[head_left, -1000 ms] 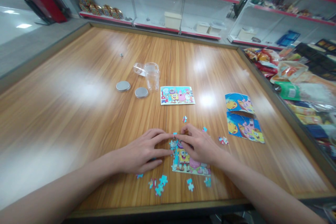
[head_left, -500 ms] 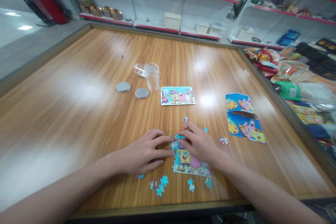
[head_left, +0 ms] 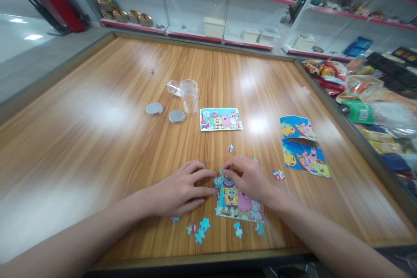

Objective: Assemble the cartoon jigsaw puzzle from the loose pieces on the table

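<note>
A partly assembled cartoon jigsaw puzzle lies flat on the wooden table before me. My left hand is open at its left side, fingers spread and fingertips at the puzzle's edge. Over the upper right part, my right hand has thumb and forefinger pinched on a small blue puzzle piece at the top edge. That hand hides part of the puzzle. Loose pieces lie around: a joined blue cluster, a blue piece, another piece, and a red and white piece.
Beyond the puzzle lies a picture card. Two round silver lids and clear plastic cups stand farther left. A blue cartoon packet is at right, near more pieces. Packaged goods line the table's right side.
My right hand's fingers have drawn together into a pinch at the puzzle's top edge. Blue pieces there have shifted or become covered. My left hand has hardly moved.
</note>
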The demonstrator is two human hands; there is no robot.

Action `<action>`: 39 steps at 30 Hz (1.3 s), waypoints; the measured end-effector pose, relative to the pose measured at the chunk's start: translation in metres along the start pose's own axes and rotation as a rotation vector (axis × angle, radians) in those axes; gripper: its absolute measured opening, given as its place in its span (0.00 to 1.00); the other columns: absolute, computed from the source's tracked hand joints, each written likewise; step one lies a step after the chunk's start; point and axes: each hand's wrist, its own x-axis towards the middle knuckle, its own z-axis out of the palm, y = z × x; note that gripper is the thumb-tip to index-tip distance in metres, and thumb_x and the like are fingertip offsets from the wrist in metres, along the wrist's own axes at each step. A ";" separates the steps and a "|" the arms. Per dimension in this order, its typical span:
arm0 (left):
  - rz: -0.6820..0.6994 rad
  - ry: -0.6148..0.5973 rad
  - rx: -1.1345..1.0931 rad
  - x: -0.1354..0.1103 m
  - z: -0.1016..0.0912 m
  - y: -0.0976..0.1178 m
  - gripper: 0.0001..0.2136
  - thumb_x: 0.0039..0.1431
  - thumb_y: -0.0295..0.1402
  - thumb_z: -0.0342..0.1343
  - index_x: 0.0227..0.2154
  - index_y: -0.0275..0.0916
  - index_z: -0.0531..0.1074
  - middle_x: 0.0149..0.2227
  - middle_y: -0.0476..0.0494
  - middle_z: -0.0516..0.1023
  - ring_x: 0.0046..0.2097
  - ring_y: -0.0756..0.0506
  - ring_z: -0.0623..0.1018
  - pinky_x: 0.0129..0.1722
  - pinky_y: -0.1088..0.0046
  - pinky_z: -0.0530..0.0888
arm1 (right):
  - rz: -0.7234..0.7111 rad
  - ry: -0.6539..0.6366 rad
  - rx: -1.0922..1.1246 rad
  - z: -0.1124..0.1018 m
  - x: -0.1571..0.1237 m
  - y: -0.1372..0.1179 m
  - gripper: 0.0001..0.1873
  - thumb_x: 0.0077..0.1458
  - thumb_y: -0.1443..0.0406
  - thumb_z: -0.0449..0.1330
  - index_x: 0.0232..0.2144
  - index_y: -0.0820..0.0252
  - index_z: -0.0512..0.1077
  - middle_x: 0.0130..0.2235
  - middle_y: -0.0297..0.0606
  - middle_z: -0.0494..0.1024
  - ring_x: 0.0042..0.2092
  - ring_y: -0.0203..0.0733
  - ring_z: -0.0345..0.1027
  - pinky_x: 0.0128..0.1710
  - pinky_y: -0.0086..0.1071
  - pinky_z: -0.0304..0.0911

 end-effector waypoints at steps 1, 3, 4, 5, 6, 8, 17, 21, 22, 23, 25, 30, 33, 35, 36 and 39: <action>0.003 0.008 0.000 0.000 0.000 0.000 0.19 0.65 0.31 0.54 0.58 0.46 0.70 0.61 0.37 0.66 0.56 0.35 0.64 0.57 0.50 0.68 | 0.002 0.002 0.001 0.000 0.000 0.000 0.01 0.62 0.67 0.61 0.37 0.58 0.74 0.34 0.35 0.79 0.36 0.37 0.70 0.38 0.33 0.64; 0.002 0.014 -0.002 0.000 0.001 0.000 0.19 0.65 0.31 0.54 0.58 0.47 0.70 0.60 0.37 0.67 0.56 0.35 0.65 0.57 0.50 0.68 | -0.001 -0.003 0.000 0.000 0.000 0.001 0.02 0.62 0.67 0.62 0.37 0.57 0.75 0.34 0.34 0.79 0.36 0.38 0.70 0.39 0.33 0.64; 0.000 0.013 -0.001 0.000 0.001 0.000 0.19 0.65 0.31 0.54 0.58 0.47 0.70 0.60 0.38 0.67 0.56 0.35 0.65 0.57 0.50 0.68 | -0.004 -0.008 -0.001 0.000 0.000 0.001 0.02 0.61 0.67 0.62 0.36 0.57 0.76 0.34 0.34 0.79 0.37 0.38 0.70 0.39 0.34 0.64; 0.000 0.013 0.000 0.000 0.001 0.000 0.19 0.65 0.32 0.54 0.58 0.47 0.70 0.60 0.38 0.67 0.56 0.35 0.65 0.57 0.50 0.68 | -0.006 -0.013 -0.004 0.000 0.000 0.001 0.02 0.61 0.67 0.62 0.35 0.57 0.76 0.33 0.33 0.79 0.37 0.39 0.70 0.39 0.34 0.64; 0.000 0.014 -0.002 -0.001 0.001 -0.001 0.19 0.65 0.32 0.54 0.58 0.47 0.70 0.60 0.38 0.67 0.56 0.35 0.65 0.57 0.51 0.68 | -0.008 -0.016 -0.007 0.000 0.000 0.002 0.02 0.61 0.67 0.63 0.34 0.57 0.76 0.32 0.33 0.79 0.37 0.39 0.69 0.39 0.34 0.63; 0.004 0.026 -0.009 -0.001 0.001 -0.001 0.19 0.65 0.31 0.55 0.58 0.47 0.70 0.60 0.38 0.67 0.56 0.35 0.66 0.57 0.51 0.68 | -0.011 -0.019 -0.015 0.000 0.000 0.002 0.03 0.60 0.67 0.63 0.33 0.57 0.76 0.32 0.33 0.79 0.36 0.39 0.68 0.38 0.35 0.62; -0.007 0.023 -0.005 -0.001 0.000 0.000 0.19 0.65 0.32 0.54 0.58 0.48 0.70 0.60 0.37 0.67 0.56 0.35 0.66 0.56 0.51 0.68 | -0.035 -0.036 -0.056 -0.002 0.000 0.002 0.04 0.60 0.69 0.62 0.32 0.58 0.74 0.32 0.36 0.76 0.38 0.41 0.66 0.39 0.36 0.62; -0.004 0.018 -0.002 0.000 0.000 0.001 0.19 0.65 0.31 0.55 0.58 0.48 0.70 0.60 0.38 0.67 0.56 0.35 0.66 0.56 0.50 0.69 | -0.041 -0.032 -0.078 -0.002 0.001 0.000 0.04 0.59 0.69 0.61 0.31 0.58 0.73 0.35 0.37 0.74 0.40 0.42 0.67 0.40 0.36 0.63; 0.000 0.027 -0.005 0.000 0.000 0.001 0.19 0.65 0.31 0.55 0.58 0.47 0.70 0.60 0.38 0.68 0.56 0.35 0.66 0.56 0.51 0.69 | -0.043 -0.030 -0.081 -0.002 0.001 0.000 0.04 0.60 0.69 0.60 0.32 0.58 0.73 0.35 0.38 0.74 0.40 0.42 0.67 0.40 0.36 0.63; 0.005 0.034 -0.006 0.000 0.000 0.001 0.19 0.65 0.31 0.55 0.58 0.47 0.70 0.60 0.38 0.68 0.56 0.35 0.66 0.56 0.51 0.69 | -0.046 -0.027 -0.083 -0.003 0.001 0.000 0.04 0.60 0.69 0.59 0.33 0.59 0.73 0.35 0.38 0.74 0.40 0.42 0.68 0.41 0.36 0.64; 0.008 0.039 -0.008 0.000 0.000 0.000 0.19 0.64 0.31 0.55 0.58 0.47 0.70 0.60 0.37 0.68 0.56 0.35 0.66 0.56 0.51 0.69 | -0.054 -0.018 -0.089 -0.005 0.001 0.000 0.06 0.62 0.70 0.57 0.35 0.59 0.74 0.36 0.39 0.74 0.40 0.42 0.68 0.41 0.36 0.64; 0.004 0.048 -0.012 -0.002 0.000 -0.001 0.20 0.64 0.30 0.56 0.59 0.46 0.70 0.60 0.36 0.68 0.57 0.35 0.66 0.56 0.51 0.70 | -0.092 -0.028 -0.106 -0.009 -0.002 0.003 0.12 0.61 0.72 0.54 0.40 0.59 0.76 0.38 0.41 0.73 0.40 0.42 0.67 0.39 0.36 0.65; -0.002 0.046 -0.003 -0.003 0.002 -0.002 0.20 0.64 0.30 0.56 0.59 0.45 0.69 0.61 0.36 0.66 0.57 0.35 0.66 0.56 0.50 0.70 | -0.125 -0.058 -0.144 -0.009 -0.004 0.003 0.13 0.60 0.72 0.54 0.39 0.58 0.78 0.37 0.41 0.72 0.39 0.42 0.66 0.37 0.36 0.63; -0.002 0.037 0.013 -0.003 0.002 -0.004 0.20 0.64 0.30 0.55 0.59 0.45 0.69 0.64 0.37 0.64 0.59 0.34 0.65 0.57 0.49 0.70 | -0.154 -0.094 -0.195 -0.009 -0.005 0.002 0.14 0.60 0.72 0.54 0.39 0.57 0.78 0.37 0.41 0.71 0.39 0.43 0.65 0.36 0.36 0.62; -0.002 0.031 0.022 -0.003 0.002 -0.004 0.20 0.64 0.30 0.55 0.59 0.44 0.69 0.65 0.37 0.63 0.59 0.34 0.64 0.58 0.48 0.69 | -0.167 -0.115 -0.221 -0.010 -0.006 0.001 0.14 0.59 0.72 0.54 0.40 0.57 0.78 0.37 0.41 0.71 0.39 0.43 0.65 0.36 0.36 0.62; 0.004 0.020 0.034 -0.003 0.001 -0.007 0.19 0.64 0.30 0.54 0.58 0.43 0.70 0.67 0.40 0.61 0.62 0.33 0.62 0.60 0.47 0.68 | -0.183 -0.173 -0.278 -0.010 -0.006 -0.001 0.16 0.60 0.72 0.53 0.45 0.56 0.78 0.37 0.41 0.70 0.39 0.43 0.64 0.36 0.37 0.61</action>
